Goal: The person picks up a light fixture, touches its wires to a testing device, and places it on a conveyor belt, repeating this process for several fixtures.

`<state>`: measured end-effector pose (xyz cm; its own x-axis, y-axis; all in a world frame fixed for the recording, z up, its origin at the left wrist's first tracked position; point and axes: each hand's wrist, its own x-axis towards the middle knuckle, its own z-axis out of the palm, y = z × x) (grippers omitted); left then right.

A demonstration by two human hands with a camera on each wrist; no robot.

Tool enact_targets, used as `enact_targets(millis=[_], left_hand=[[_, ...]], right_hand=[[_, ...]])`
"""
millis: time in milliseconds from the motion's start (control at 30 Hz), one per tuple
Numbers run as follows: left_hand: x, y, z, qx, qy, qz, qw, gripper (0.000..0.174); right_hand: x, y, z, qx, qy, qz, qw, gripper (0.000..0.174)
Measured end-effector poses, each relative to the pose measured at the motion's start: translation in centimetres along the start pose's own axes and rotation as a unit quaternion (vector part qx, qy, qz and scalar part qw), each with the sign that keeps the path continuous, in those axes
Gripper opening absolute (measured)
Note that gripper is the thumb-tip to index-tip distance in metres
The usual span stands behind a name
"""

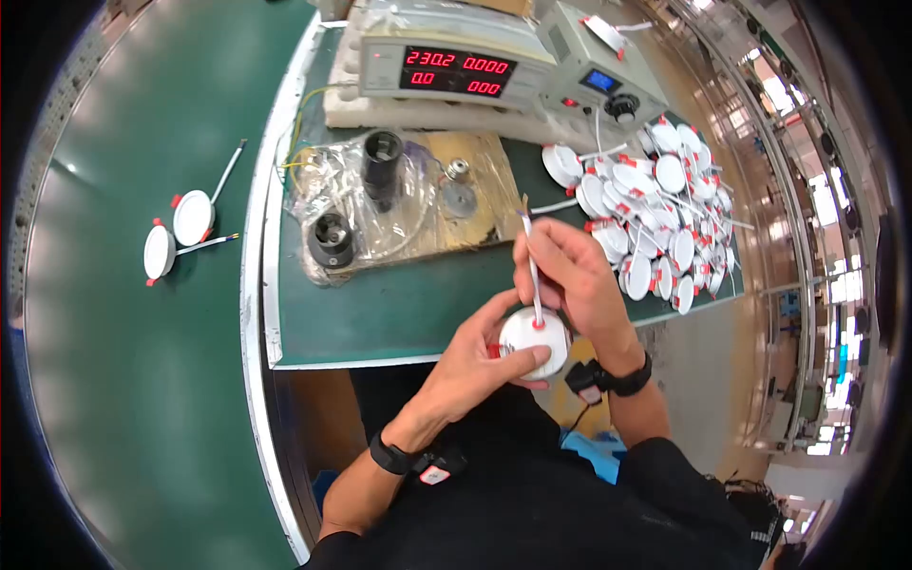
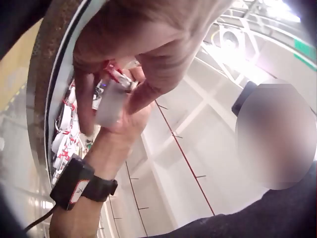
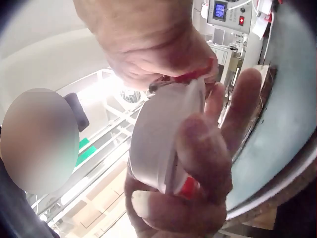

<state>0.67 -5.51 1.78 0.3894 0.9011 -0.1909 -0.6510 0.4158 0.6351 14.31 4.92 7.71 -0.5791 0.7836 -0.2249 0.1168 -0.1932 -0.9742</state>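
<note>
In the head view my left hand (image 1: 470, 366) holds a round white downlight (image 1: 522, 332) near the table's front edge, its thumb lying across the white back. A short white cable (image 1: 535, 275) rises from a red fitting on that back, its bare wire ends pointing up. My right hand (image 1: 579, 280) pinches the cable between thumb and fingers. From the right wrist, the downlight's white side (image 3: 156, 136) shows between my two hands, with red clips at its edge. The left wrist view has it partly hidden behind my left fingers.
Many white downlights (image 1: 670, 176) lie heaped at the right, and two more (image 1: 194, 218) on the green surface at left. Behind the hands stand a board (image 1: 489, 161) with black lamp sockets (image 1: 382, 161), a meter with red digits (image 1: 456, 71) and a grey control box (image 1: 608, 71).
</note>
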Motion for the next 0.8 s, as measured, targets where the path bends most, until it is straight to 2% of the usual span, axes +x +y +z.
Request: enact_targets(millis=[100, 167, 300, 367, 433, 533, 633, 800], left_hand=[[0.7, 1.3, 1.2, 0.014, 0.018, -0.013, 1.000, 0.060], [1.7, 2.0, 1.2, -0.015, 0.024, -0.029, 0.999, 0.060], [2.3, 3.1, 0.8, -0.058, 0.011, -0.021, 0.998, 0.055], [3.2, 2.4, 0.0, -0.060, 0.016, -0.015, 0.998, 0.052], [4.0, 0.8, -0.5, -0.068, 0.031, -0.001, 0.997, 0.053], [4.0, 0.0, 1.3, -0.059, 0.074, -0.021, 0.995, 0.045], [4.2, -0.1, 1.3, -0.032, 0.101, -0.019, 0.994, 0.043], [4.8, 0.9, 0.1, 0.017, 0.109, -0.022, 0.994, 0.043]], right_hand=[[2.3, 0.3, -1.5, -0.031, -0.016, 0.010, 0.999, 0.029], [3.7, 0.2, -2.5, 0.021, -0.043, 0.010, 0.999, 0.029], [6.2, 1.6, -2.7, 0.001, -0.063, -0.024, 0.998, 0.028], [6.7, 2.5, -1.8, -0.074, -0.023, -0.047, 0.996, 0.028], [6.9, 3.5, -2.2, -0.075, 0.027, -0.050, 0.996, 0.032], [6.0, 3.2, -3.0, -0.139, -0.025, 0.005, 0.990, 0.034], [7.0, 4.3, -3.5, -0.141, -0.061, -0.038, 0.987, 0.033], [8.7, 5.0, -3.0, -0.120, -0.079, -0.052, 0.988, 0.034]])
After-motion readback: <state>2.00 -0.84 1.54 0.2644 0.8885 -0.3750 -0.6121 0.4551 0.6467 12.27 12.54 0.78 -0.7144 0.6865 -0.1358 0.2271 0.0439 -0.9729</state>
